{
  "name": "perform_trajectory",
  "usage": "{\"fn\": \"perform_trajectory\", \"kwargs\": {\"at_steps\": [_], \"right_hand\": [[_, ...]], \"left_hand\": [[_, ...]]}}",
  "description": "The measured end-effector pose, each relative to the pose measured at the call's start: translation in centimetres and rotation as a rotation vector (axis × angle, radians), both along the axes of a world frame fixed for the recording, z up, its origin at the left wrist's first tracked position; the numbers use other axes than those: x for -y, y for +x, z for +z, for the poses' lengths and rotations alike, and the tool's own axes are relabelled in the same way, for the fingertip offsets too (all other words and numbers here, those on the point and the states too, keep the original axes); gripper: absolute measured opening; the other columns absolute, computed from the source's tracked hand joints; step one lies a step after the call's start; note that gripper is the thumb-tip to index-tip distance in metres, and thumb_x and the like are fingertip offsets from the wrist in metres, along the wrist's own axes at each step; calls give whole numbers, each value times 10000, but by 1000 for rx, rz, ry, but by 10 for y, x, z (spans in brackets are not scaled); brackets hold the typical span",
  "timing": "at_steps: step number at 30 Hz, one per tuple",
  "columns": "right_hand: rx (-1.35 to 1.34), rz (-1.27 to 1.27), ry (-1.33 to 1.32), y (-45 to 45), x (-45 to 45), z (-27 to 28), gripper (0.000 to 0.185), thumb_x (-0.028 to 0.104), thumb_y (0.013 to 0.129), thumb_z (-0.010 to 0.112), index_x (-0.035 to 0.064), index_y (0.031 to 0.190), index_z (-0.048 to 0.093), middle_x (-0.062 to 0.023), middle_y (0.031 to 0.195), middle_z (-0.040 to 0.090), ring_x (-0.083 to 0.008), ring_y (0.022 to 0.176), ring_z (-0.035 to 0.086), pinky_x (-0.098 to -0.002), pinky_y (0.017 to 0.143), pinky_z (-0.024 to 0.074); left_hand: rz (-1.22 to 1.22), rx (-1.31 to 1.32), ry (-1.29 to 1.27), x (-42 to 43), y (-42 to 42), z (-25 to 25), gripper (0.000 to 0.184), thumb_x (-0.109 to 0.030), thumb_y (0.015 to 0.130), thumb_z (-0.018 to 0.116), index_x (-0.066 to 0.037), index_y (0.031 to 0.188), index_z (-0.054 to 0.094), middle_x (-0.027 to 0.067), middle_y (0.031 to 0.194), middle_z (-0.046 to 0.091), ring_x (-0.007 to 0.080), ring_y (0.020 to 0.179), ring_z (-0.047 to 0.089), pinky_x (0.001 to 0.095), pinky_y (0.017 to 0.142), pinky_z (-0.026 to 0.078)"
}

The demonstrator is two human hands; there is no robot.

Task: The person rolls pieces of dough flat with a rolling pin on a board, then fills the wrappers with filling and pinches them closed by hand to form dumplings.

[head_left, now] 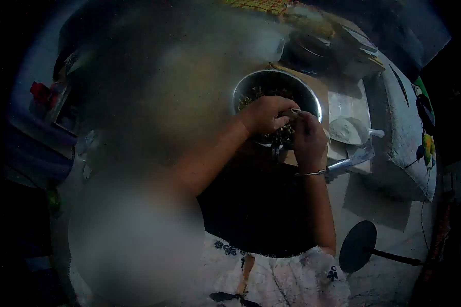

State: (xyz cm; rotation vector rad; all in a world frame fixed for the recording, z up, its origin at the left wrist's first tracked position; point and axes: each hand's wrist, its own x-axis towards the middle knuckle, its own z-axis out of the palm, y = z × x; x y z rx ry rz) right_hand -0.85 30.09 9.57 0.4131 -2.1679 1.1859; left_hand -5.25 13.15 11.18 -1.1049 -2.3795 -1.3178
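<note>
Both hands meet over a round metal bowl [313,97] that holds a dark, chopped mixture [283,135]. My left hand [266,113] comes in from the left, its fingers closed on a small pale piece [293,113] that looks like dough. From the right, my right hand [310,134] pinches the same piece at its other side, with a thin bracelet on the wrist. Fingers partly cover the piece, so its exact shape cannot be made out.
Right of the bowl are a scoop of white powder [347,131] and a clear-and-metallic long item [349,161]. A dark pot [306,52] stands behind. A round black disc with a handle [358,246] lies at lower right. The left is blurred.
</note>
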Motion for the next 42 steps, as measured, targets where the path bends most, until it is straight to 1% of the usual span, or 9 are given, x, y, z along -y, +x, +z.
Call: {"fn": "perform_trajectory", "kwargs": {"at_steps": [6,9,11,14,27,29,33,39,42], "right_hand": [[39,28,5,0,-3,-1,104,52,862,614,50,961,646,-108,916,671,-236,793,662,-316,701,522],[140,73,-153,0,-3,-2,82,38,866,617,39,942,648,-85,899,672,-186,806,653,-290,708,518],[241,202,-461,0,-2,-4,105,27,859,635,20,964,633,-67,906,661,-146,834,634,-262,722,511],[249,204,-561,0,-1,-5,166,13,851,644,6,1013,607,-73,927,649,-144,851,628,-250,743,507],[347,245,-564,4,-1,3,205,77,889,623,-12,1074,609,-87,993,655,-133,873,622,-252,760,510],[367,252,-555,4,-1,4,208,81,891,623,-15,1075,620,-79,984,661,-122,853,621,-239,739,509],[361,281,-619,2,-2,1,169,82,886,631,-18,1022,641,-67,941,668,-115,823,621,-224,714,503],[277,139,-473,2,-4,-3,96,73,875,637,-11,919,653,-64,860,667,-111,761,615,-229,665,491],[156,40,-228,3,-5,0,60,41,868,624,-11,891,641,-79,824,659,-131,739,619,-247,647,492]], "left_hand": [[3,31,24,0,0,-4,305,-72,793,653,-57,1096,624,137,1021,654,263,917,648,345,807,516],[10,-15,-6,1,0,-1,283,-94,804,661,-54,1081,628,132,1010,655,254,911,648,340,802,516],[17,27,52,-1,1,0,253,-130,791,665,-73,1035,634,147,949,653,310,889,628,380,801,502],[-9,44,91,-2,0,-3,233,-128,797,662,-68,1020,631,146,947,652,310,892,629,374,800,502],[-14,48,87,0,1,0,250,-120,787,668,-73,1026,609,147,950,650,310,890,634,369,794,501],[-15,76,48,1,2,3,244,-123,837,657,-55,1063,596,115,975,647,221,897,635,331,783,501],[-25,82,20,2,1,3,257,-123,831,661,-57,1066,582,112,953,641,220,885,632,328,786,499],[-55,80,33,0,2,5,282,-93,798,659,-72,1068,579,108,939,640,209,870,629,323,780,497],[-34,121,36,-3,6,7,279,-95,775,678,-65,1037,588,147,923,661,279,872,654,355,779,512]]}}
